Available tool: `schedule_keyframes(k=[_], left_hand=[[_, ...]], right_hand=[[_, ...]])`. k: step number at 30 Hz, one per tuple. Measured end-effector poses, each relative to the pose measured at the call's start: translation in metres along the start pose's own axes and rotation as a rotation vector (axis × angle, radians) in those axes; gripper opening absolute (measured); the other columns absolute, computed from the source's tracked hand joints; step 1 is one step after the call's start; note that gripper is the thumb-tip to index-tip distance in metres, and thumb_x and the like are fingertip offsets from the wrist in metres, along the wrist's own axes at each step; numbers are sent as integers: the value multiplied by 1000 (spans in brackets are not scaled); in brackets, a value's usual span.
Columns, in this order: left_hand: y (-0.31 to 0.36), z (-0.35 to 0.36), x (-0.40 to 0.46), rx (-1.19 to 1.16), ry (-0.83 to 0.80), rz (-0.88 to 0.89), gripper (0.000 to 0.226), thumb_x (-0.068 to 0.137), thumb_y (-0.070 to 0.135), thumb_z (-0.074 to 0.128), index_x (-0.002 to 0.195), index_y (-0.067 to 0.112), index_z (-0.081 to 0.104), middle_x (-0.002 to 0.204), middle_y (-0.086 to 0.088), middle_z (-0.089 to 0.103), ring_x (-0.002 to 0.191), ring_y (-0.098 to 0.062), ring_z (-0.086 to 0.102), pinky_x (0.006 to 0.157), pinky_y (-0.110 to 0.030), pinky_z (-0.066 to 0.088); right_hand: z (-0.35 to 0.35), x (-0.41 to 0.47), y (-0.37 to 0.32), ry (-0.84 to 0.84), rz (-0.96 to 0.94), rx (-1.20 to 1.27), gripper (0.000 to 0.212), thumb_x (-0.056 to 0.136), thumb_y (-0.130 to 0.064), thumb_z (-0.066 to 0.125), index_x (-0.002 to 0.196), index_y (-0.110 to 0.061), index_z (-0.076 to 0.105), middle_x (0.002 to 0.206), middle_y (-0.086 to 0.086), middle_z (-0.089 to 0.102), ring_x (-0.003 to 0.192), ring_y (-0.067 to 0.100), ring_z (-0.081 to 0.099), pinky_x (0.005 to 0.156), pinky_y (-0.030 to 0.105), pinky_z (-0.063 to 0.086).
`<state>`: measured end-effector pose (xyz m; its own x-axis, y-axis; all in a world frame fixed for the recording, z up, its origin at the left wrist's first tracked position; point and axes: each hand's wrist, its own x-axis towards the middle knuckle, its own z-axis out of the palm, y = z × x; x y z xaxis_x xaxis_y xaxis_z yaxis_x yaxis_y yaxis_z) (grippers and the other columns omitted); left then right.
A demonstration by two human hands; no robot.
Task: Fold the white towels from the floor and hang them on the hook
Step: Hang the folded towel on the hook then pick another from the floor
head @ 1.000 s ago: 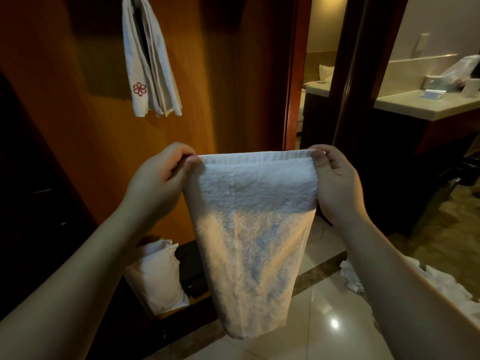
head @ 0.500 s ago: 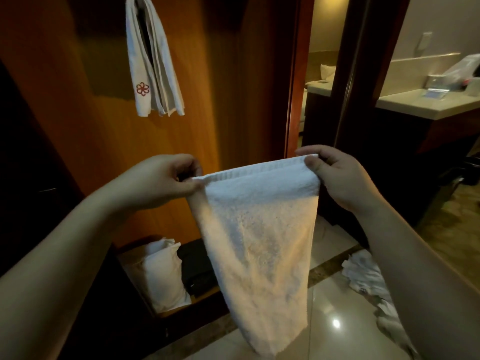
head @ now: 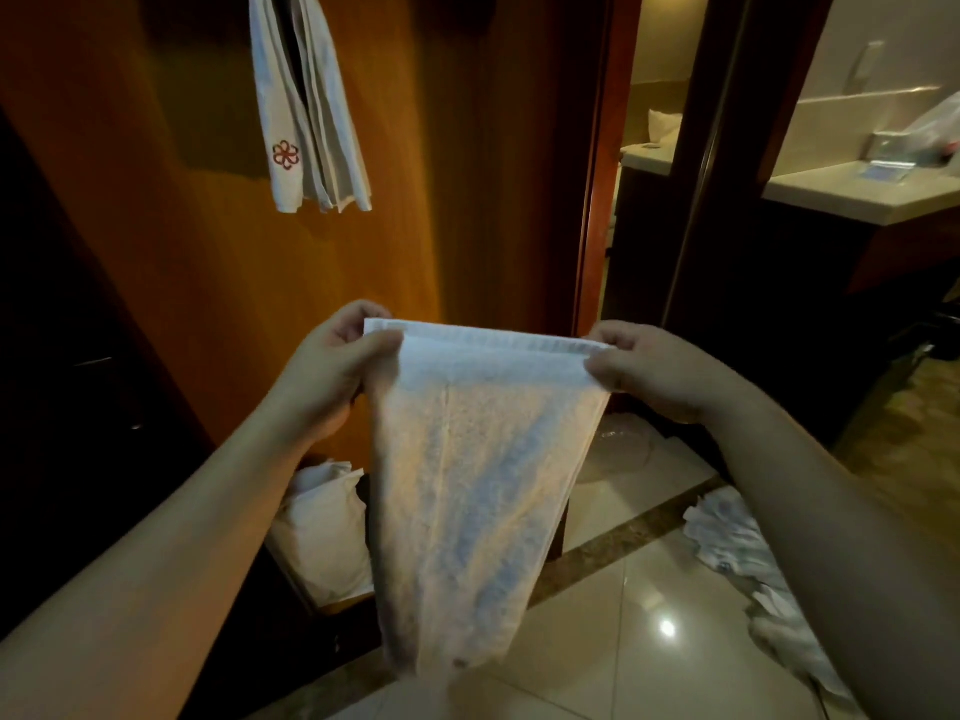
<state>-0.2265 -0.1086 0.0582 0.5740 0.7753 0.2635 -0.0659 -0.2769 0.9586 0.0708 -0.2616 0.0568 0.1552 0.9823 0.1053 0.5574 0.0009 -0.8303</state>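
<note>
A folded white towel (head: 467,485) hangs in front of me, stretched flat along its top hem. My left hand (head: 327,376) pinches the top left corner and my right hand (head: 654,374) pinches the top right corner. High on the wooden wall, folded white towels (head: 306,106) with a red flower emblem hang down; the hook itself is out of view above the frame. More crumpled white towels (head: 748,563) lie on the tiled floor at the right, partly hidden by my right forearm.
A white bag (head: 327,532) sits low in a dark open cabinet at the left. A doorway (head: 639,200) opens behind the towel, and a vanity counter (head: 872,192) stands at the right. Glossy floor tiles (head: 623,641) spread below.
Both hands have lowered with the towel and levelled its top hem. The view has tilted down slightly, so the hanging towels sit higher in frame.
</note>
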Motion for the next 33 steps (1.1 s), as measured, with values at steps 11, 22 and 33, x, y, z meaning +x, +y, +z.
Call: schedule_keyframes(k=[11,22,33], left_hand=[[-46,30,0,-195,392,-294,9,94,20,60,93,18,68,79,0,75,69,-12,71,54,-28,53],[-74,122,-67,97,754,-325,10,103,35,46,112,33,50,92,20,57,85,5,54,70,-20,42],[-56,130,-93,5,416,-123,12,103,33,49,108,39,57,100,18,70,91,-1,69,73,-20,57]], right_hand=[[81,36,56,306,207,787,40,95,-44,58,125,-18,64,118,5,74,110,26,71,102,55,51],[187,-26,36,672,308,381,19,107,-43,40,93,-33,49,81,-14,61,78,-20,55,58,4,40],[179,-39,-1,467,51,466,25,106,-39,43,112,-54,62,106,-26,69,98,-4,66,71,9,50]])
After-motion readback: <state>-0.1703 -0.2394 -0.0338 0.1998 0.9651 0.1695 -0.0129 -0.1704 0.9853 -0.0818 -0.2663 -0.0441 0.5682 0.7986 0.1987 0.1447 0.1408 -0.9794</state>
